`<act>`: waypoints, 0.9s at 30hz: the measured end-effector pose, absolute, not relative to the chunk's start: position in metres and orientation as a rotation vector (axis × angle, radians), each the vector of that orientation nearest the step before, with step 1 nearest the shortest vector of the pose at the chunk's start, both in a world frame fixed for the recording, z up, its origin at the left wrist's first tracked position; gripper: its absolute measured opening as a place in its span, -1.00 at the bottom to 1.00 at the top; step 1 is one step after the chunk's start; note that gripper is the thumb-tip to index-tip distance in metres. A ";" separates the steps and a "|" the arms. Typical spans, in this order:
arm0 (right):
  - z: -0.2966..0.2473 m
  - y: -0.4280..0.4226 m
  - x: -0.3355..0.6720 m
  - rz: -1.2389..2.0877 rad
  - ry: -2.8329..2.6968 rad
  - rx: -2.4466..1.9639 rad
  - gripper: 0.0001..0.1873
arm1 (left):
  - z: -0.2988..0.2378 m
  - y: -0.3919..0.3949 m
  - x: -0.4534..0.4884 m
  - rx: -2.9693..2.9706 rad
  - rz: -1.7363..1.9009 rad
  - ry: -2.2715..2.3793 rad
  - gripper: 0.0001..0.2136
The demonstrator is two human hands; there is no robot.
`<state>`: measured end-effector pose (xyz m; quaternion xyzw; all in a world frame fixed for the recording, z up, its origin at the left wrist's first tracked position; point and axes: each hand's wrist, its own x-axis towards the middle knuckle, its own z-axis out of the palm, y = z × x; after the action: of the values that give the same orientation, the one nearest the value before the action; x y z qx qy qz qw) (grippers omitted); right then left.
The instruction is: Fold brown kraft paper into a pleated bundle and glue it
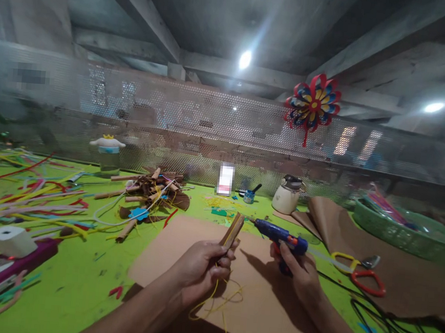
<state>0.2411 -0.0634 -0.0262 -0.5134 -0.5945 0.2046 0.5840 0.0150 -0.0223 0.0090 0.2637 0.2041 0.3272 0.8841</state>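
Here's the left hand (203, 267), fingers and thumb clamped round a slim brown tube (232, 232), papery and creased, tilted up over the middle of a smooth brown sheet (170, 247); thin yellow thread (226, 332) runs along it and spills below in loose loops. On the right, the right hand (302, 273) is wrapped tight round the handle of a glossy blue glue gun (284, 236) with orange details, a translucent rod (330, 259) out the back, its metal nozzle just beside the tube's far end; contact I can't tell. To the left, fuzzy, bendy stems (42, 206) in pink, yellow and red sprawl over the lime-green tabletop (83, 273), near a shiny purple power strip (43, 257). Farther off, a rough heap of brown rolls (157, 189) with a scalloped blue cutout (139, 214). Far right, a green plastic basket (372, 227), and nearer, scissors (354, 275) with yellow and red loops. Lettering? The white panel (225, 179) at the far edge is pixelated, unreadable.
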 end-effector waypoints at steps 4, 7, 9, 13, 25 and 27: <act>-0.029 -0.060 0.243 0.394 -1.508 -1.293 -0.60 | 0.004 -0.021 0.016 0.604 0.680 0.424 -0.84; -0.029 -0.055 0.248 0.335 -1.508 -1.349 -0.57 | 0.004 -0.022 0.017 0.633 0.679 0.423 -0.83; -0.028 -0.053 0.251 0.298 -1.476 -1.383 -0.56 | 0.004 -0.022 0.017 0.626 0.669 0.422 -0.82; -0.028 -0.052 0.252 0.257 -1.486 -1.424 -0.60 | 0.003 -0.017 0.017 0.606 0.702 0.455 -0.84; -0.042 -0.030 0.257 -0.210 -1.939 -1.692 -0.76 | -0.018 0.020 0.005 0.757 0.946 0.678 -0.87; -0.044 -0.026 0.262 -0.176 -2.015 -1.729 -0.73 | -0.018 0.021 0.003 0.771 0.953 0.706 -0.86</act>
<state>0.2620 -0.0260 -0.0444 -0.6312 -0.7355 -0.0644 0.2378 0.0025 0.0214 -0.0180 0.3542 0.3241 0.4379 0.7601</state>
